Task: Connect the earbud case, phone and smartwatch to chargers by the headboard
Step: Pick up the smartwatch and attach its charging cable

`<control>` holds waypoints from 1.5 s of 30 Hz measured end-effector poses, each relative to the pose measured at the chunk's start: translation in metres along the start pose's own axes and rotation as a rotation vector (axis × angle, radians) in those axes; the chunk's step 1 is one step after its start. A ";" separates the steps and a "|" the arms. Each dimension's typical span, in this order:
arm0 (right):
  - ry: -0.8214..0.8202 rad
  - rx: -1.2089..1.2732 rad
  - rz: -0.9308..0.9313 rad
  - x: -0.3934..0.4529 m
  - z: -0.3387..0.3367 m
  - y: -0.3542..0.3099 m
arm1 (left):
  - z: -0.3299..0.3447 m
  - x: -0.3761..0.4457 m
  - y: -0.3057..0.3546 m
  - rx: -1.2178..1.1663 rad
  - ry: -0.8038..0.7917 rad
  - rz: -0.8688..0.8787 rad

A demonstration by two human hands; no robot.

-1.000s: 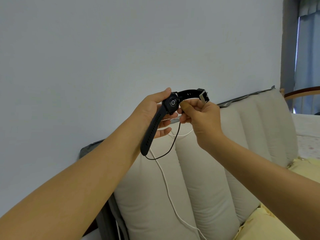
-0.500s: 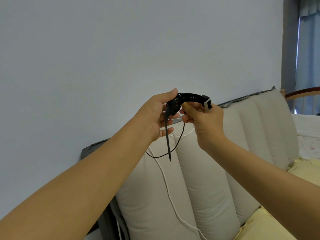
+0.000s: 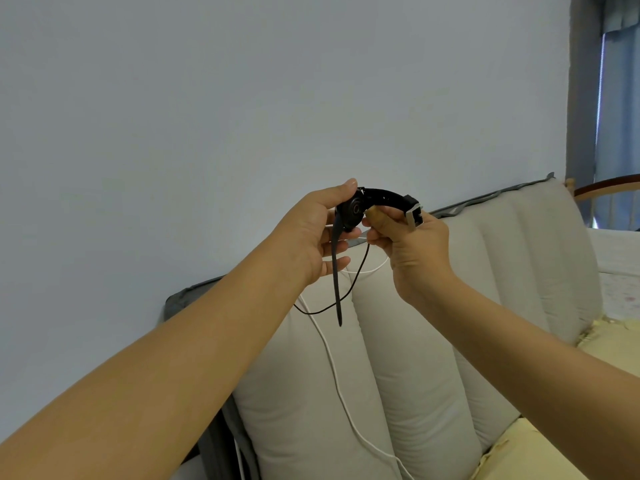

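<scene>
Between the two raised forearms, closest to the camera, the left hand (image 3: 313, 233) grips the smartwatch (image 3: 353, 211) by its round body, thumb curled over the top, one strap hanging down and the buckled strap arching right. The right hand (image 3: 408, 242) pinches something small against the watch's back, seemingly the puck of the black charging cable (image 3: 349, 292) that loops below, so the watch-charging step is in hand and next the puck must seat squarely. Behind hangs a white cable (image 3: 332, 362) over the cushioned headboard (image 3: 433, 341); earbud case and phone are unseen.
</scene>
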State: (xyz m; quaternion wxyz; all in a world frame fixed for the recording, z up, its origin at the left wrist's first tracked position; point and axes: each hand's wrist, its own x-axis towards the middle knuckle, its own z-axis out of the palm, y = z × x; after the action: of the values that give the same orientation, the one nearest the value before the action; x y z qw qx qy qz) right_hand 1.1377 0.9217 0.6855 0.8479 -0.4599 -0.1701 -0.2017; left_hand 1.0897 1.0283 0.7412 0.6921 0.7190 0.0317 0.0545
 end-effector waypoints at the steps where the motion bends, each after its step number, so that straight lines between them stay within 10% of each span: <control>1: -0.005 0.004 -0.003 0.000 0.000 0.000 | 0.000 0.000 0.000 0.001 0.002 0.003; 45: 0.100 0.191 0.194 -0.005 0.010 0.028 | 0.012 0.003 -0.010 -0.001 0.126 -0.175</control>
State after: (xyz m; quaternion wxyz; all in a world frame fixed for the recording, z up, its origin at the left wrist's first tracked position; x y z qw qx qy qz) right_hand 1.1460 0.9448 0.6687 0.9108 -0.3807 -0.1009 -0.1243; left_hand 1.0941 1.0173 0.7311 0.6912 0.7084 0.1378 0.0387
